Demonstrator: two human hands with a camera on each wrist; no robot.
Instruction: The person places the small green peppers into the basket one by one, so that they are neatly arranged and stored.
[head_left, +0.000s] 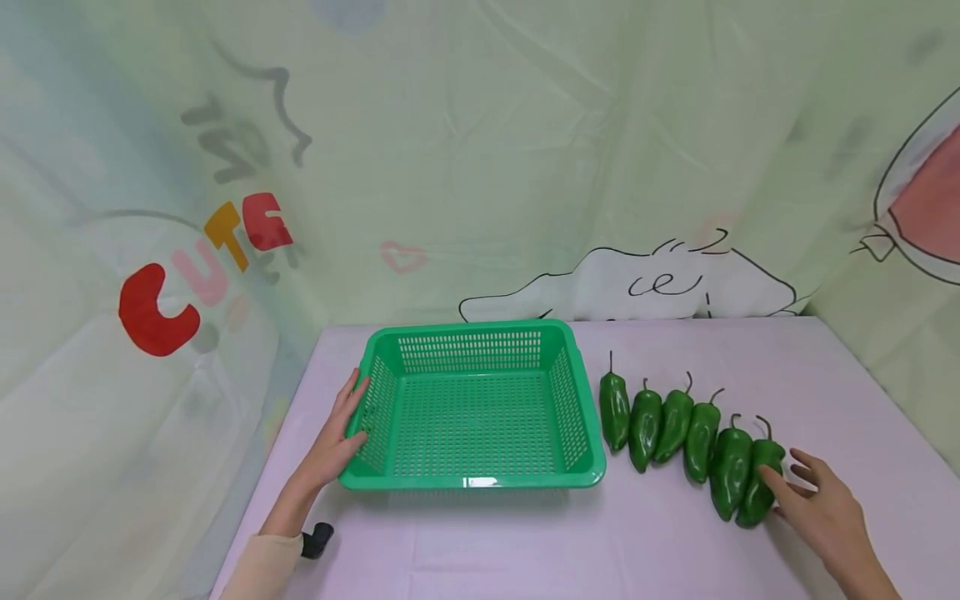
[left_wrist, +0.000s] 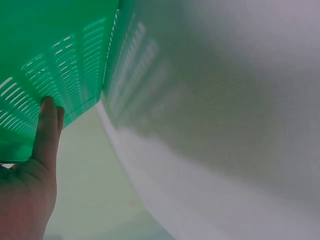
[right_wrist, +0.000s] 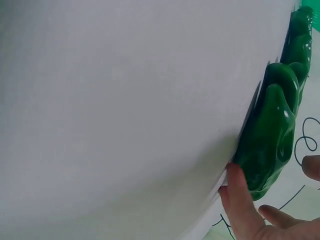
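A green plastic basket [head_left: 480, 482] with slotted walls stands on the table, nothing inside it. My left hand [head_left: 341, 437] holds its left side, thumb over the rim and fingers [left_wrist: 46, 127] along the outer wall. To the basket's right lies a slanting row of several glossy green peppers [head_left: 702, 442], stems pointing away from me. My right hand [head_left: 821, 504] is at the rightmost pepper [head_left: 765, 467], fingers spread. In the right wrist view its fingertips [right_wrist: 235, 172] are right at that pepper's side, low by the tabletop, while the thumb stands apart from it.
A pale lilac cloth [head_left: 480, 558] covers the table. Printed fabric [head_left: 480, 167] hangs behind and along both sides. A small black object [head_left: 317, 540] shows beside the left wrist.
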